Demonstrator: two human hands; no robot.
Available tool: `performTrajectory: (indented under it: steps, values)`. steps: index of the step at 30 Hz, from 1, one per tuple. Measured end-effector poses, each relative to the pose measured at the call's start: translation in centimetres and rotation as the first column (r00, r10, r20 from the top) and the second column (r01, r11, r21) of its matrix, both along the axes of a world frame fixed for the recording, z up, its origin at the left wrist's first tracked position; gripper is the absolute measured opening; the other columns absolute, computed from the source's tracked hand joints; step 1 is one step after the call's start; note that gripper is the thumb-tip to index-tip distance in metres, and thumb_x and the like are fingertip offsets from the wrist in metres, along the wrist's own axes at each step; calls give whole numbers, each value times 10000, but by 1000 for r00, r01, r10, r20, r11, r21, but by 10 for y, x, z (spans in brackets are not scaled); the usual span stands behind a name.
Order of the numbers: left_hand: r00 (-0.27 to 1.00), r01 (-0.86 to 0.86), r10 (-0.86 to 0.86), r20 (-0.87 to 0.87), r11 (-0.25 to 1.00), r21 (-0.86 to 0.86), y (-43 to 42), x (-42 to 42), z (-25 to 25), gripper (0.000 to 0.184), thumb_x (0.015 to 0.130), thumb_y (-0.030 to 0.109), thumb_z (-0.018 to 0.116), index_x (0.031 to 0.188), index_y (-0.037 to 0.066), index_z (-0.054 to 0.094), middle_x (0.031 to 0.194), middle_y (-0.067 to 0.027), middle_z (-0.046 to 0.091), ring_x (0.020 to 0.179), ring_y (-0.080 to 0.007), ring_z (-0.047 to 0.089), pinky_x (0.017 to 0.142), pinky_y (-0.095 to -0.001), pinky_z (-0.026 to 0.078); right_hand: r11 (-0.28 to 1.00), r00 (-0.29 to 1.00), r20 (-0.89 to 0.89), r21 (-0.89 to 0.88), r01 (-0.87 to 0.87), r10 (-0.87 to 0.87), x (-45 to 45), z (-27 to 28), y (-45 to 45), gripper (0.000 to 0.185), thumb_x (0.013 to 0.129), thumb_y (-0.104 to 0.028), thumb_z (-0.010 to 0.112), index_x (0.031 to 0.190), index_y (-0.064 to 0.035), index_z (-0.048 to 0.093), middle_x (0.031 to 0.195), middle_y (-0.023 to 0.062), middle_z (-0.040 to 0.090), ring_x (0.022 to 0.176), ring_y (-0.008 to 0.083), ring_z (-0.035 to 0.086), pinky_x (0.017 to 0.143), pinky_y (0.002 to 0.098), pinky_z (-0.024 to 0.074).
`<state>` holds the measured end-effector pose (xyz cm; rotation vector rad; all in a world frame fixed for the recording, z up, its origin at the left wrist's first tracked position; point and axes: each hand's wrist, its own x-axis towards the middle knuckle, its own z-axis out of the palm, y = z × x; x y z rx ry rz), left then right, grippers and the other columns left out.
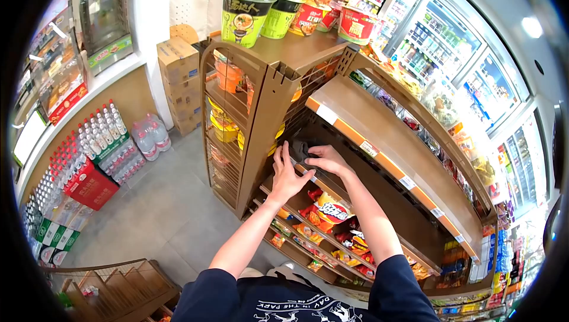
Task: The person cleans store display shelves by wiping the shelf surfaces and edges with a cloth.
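Observation:
A dark grey cloth (pixel 299 149) lies bunched at the near end of a brown shelf board (pixel 379 203), between my two hands. My right hand (pixel 329 160) bends over the cloth from the right, with its fingers closed on the cloth's edge. My left hand (pixel 287 175) is at the shelf's front corner, touching or very near the cloth. Its fingers are stretched up and its thumb points right, apart from them. Just below hangs the shelf's orange price strip (pixel 332 187). A yellow and red snack bag (pixel 332 210) stands on the tier beneath.
An upper shelf (pixel 379 122) with price tags juts out above my hands. Instant noodle cups (pixel 246 20) stand on the rack top. A wire side rack (pixel 228 120) is at the left. Cartons (pixel 178 64) and bottle packs (pixel 151 138) line the wall; wooden steps-like shelving (pixel 118 289) sits lower left.

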<state>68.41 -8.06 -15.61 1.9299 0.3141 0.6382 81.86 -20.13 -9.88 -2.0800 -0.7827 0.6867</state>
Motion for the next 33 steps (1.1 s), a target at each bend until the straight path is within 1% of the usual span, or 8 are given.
performTrajectory:
  steps: [8, 11, 18, 23, 25, 27, 28, 33]
  values:
    - [999, 14, -13, -38, 1000, 23, 1, -6, 9, 1124, 724, 325, 817, 1538, 98, 75, 1507, -247, 187, 1219, -520, 411, 957, -572, 462, 979, 993, 72, -174, 105, -94, -15, 10, -34, 503, 797, -221, 742, 1227, 13, 630, 1191, 149, 680, 1103, 229, 636, 965, 326, 481]
    - [996, 30, -28, -80, 999, 23, 4, -6, 11, 1112, 734, 320, 810, 1539, 96, 75, 1517, -241, 180, 1220, -515, 411, 938, -567, 476, 951, 986, 62, -264, 163, -152, -39, 42, -33, 503, 791, -238, 754, 1223, -8, 640, 1185, 147, 683, 1087, 219, 640, 958, 321, 480]
    - [993, 46, -44, -107, 999, 16, 3, -7, 12, 1128, 737, 325, 804, 1545, 103, 47, 1516, -245, 173, 1263, -508, 375, 1001, -553, 431, 973, 972, 228, -207, 101, -53, -31, 19, -44, 499, 794, -232, 765, 1201, 22, 628, 1132, 152, 698, 1006, 191, 653, 908, 314, 503]
    - [989, 62, -62, -137, 998, -4, 4, -6, 12, 1155, 749, 404, 800, 1548, 105, 22, 1512, -260, 162, 1311, -508, 318, 1058, -551, 368, 960, 988, 150, -270, 72, -32, -34, 35, -64, 473, 806, -203, 753, 1209, 12, 632, 1164, 131, 693, 1045, 178, 636, 943, 306, 480]
    - [993, 30, -20, -117, 996, 86, 4, -2, 8, 1137, 753, 406, 795, 1547, 98, 42, 1514, -278, 168, 1267, -530, 359, 1003, -556, 427, 923, 974, 224, -371, 102, -17, -50, 53, -66, 462, 808, -191, 752, 1205, 13, 635, 1162, 128, 693, 1025, 171, 637, 931, 304, 481]
    - [999, 3, 4, -48, 989, 146, 3, -2, -2, 1135, 759, 421, 789, 1547, 94, 40, 1513, -285, 168, 1268, -541, 349, 1034, -567, 388, 968, 991, 112, -230, 100, -76, -44, 34, -75, 497, 800, -261, 762, 1214, -13, 643, 1132, 121, 702, 993, 176, 645, 916, 307, 484]
    - [999, 5, 3, -52, 989, 148, 3, 0, -3, 1131, 766, 426, 784, 1547, 91, 38, 1510, -290, 175, 1270, -548, 339, 1058, -572, 354, 960, 985, 163, -264, 94, -52, -43, 29, -76, 499, 791, -350, 761, 1185, -57, 674, 1078, 109, 713, 941, 179, 652, 871, 309, 494]
    - [1000, -3, 8, -26, 985, 174, 1, 0, -7, 1116, 774, 427, 779, 1546, 84, 49, 1502, -296, 190, 1283, -545, 324, 1066, -573, 342, 939, 980, 163, -304, 160, -114, -51, 36, -69, 465, 768, -433, 757, 1066, -77, 724, 925, 121, 717, 854, 195, 660, 780, 329, 503]
